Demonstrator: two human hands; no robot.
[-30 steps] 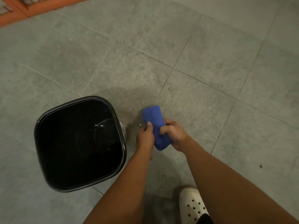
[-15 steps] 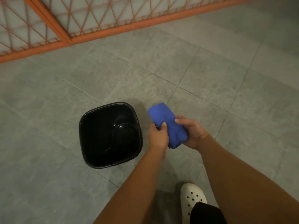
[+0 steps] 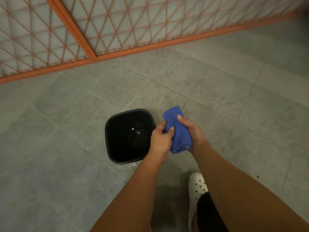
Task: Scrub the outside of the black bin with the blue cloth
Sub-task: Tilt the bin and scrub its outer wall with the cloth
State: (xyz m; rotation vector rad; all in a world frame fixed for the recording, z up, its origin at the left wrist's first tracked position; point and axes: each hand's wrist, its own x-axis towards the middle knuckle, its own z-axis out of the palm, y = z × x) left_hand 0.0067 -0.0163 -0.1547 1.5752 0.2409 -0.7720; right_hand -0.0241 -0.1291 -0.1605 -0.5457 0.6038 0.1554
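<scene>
Head view has pulled up and back over the last second: the black bin (image 3: 120,131) now reads smaller, upright on the tiled floor (image 3: 66,148), and the orange mesh fence (image 3: 133,22) along the floor's far edge has come into view. I see the left hand (image 3: 161,139) and right hand (image 3: 192,131) both curled round the rolled blue cloth (image 3: 177,131), just right of the bin and above it, not touching. My judgement: cloth being readied, no scrubbing yet.

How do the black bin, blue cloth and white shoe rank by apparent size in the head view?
Largest: black bin.
Then blue cloth and white shoe, about alike; the shoe is partly hidden, the cloth held nearer the camera, so unranked.
</scene>
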